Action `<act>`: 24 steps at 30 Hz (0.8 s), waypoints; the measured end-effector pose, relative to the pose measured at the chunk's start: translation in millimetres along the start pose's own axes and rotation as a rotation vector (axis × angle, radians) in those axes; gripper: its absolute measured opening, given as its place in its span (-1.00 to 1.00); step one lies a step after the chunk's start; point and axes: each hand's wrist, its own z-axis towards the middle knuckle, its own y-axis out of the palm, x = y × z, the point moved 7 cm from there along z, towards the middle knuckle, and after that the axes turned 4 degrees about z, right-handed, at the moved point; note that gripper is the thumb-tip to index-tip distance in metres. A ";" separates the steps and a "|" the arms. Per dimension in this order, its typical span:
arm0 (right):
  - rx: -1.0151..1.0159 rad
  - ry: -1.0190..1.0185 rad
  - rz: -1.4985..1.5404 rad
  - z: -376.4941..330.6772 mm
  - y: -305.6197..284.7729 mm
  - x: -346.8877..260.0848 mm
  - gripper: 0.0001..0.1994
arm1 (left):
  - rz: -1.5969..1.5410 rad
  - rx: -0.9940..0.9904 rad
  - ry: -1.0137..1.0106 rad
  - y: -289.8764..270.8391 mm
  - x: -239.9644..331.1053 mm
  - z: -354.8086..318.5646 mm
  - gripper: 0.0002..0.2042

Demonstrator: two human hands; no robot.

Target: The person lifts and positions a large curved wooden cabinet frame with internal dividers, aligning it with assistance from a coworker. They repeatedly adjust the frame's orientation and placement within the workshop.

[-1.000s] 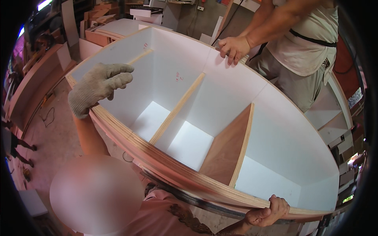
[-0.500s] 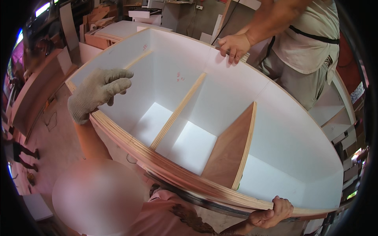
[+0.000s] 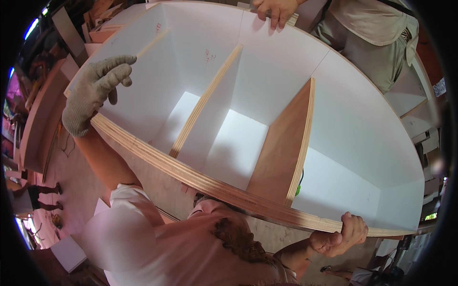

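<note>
A large open cabinet box point(image 3: 205, 183) with white inner walls and layered plywood edges lies before me, its open side up. Two dividers, a white one point(image 3: 210, 97) and a brown-faced one point(image 3: 281, 143), part it into three compartments. My left hand point(image 3: 93, 90), in a grey knit glove, is at the near left corner, its fingers apart and stretched over the left compartment. Whether its palm presses the corner is hidden. My bare right hand point(image 3: 346, 234) grips the near rim toward the right end, fingers curled over the edge.
Across the box, a co-worker's hand point(image 3: 275, 12) rests on the far rim. A small green thing point(image 3: 298, 189) with a dark cord shows beside the brown divider. Wooden panels point(image 3: 40, 114) stand at the left; another person's legs point(image 3: 45, 198) appear far left.
The box, both my hands and the co-worker's hand sit higher in the picture. My hands keep about the same places along the box. More of the green thing shows.
</note>
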 end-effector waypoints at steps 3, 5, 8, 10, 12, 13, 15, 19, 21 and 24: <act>-0.006 -0.011 0.011 1.1 0.2 -0.1 -0.46 | -0.012 0.027 0.008 2.1 0.8 1.7 -0.51; -0.009 -0.020 0.008 2.2 1.2 -1.0 -0.46 | -0.004 0.019 0.009 1.8 1.5 2.0 -0.51; -0.007 -0.019 0.002 1.5 2.1 -0.7 -0.46 | -0.022 0.023 0.024 1.9 1.1 1.1 -0.51; -0.005 -0.013 0.000 2.2 2.9 -0.7 -0.46 | -0.037 0.023 0.029 0.7 -1.1 2.9 -0.52; -0.006 -0.008 -0.002 3.7 3.3 -1.5 -0.46 | -0.044 0.014 0.023 -1.2 -6.3 4.8 -0.51; -0.003 -0.012 -0.001 3.7 3.3 -1.5 -0.46 | -0.038 0.009 0.018 -1.5 -6.7 4.8 -0.52; 0.004 -0.017 -0.001 2.5 3.6 -0.1 -0.46 | -0.024 -0.004 0.009 -1.4 -4.9 6.0 -0.54; -0.015 -0.016 0.002 6.7 4.1 -1.0 -0.49 | 0.026 0.035 -0.027 6.4 12.5 5.1 -0.54; -0.036 0.010 0.008 7.4 3.7 -1.0 -0.51 | 0.017 0.045 -0.020 4.5 7.4 7.1 -0.53; -0.117 -0.008 0.028 2.9 0.7 0.9 -0.52 | 0.031 0.023 -0.009 -1.1 -0.8 -4.1 -0.43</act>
